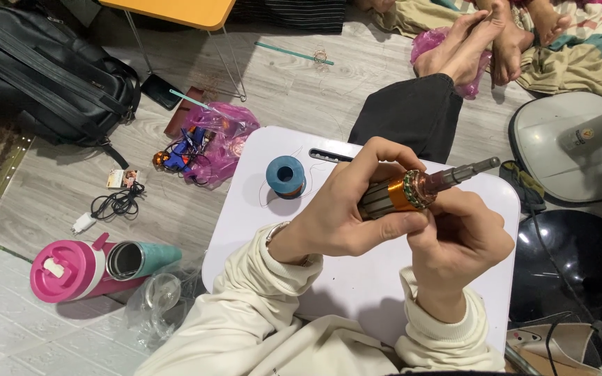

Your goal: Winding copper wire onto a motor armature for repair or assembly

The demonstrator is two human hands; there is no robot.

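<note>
Both hands are on one motor armature (412,189), held up over the white lap table (357,278). The left hand (346,209) is wrapped around the laminated core end, fingers curled over the top and thumb underneath. The right hand (461,240) is closed loosely under the copper commutator end, fingertips pressing up against it. The armature's long axis runs left to right and tilts up a bit, with its steel shaft pointing to the upper right.

One blue wire spool (286,176) stands on the table, just left of the hands. On the floor to the left: two bottles, one pink bottle (71,270) and one teal tumbler (141,257), lying side by side. One black backpack (43,69) sits at top left.
</note>
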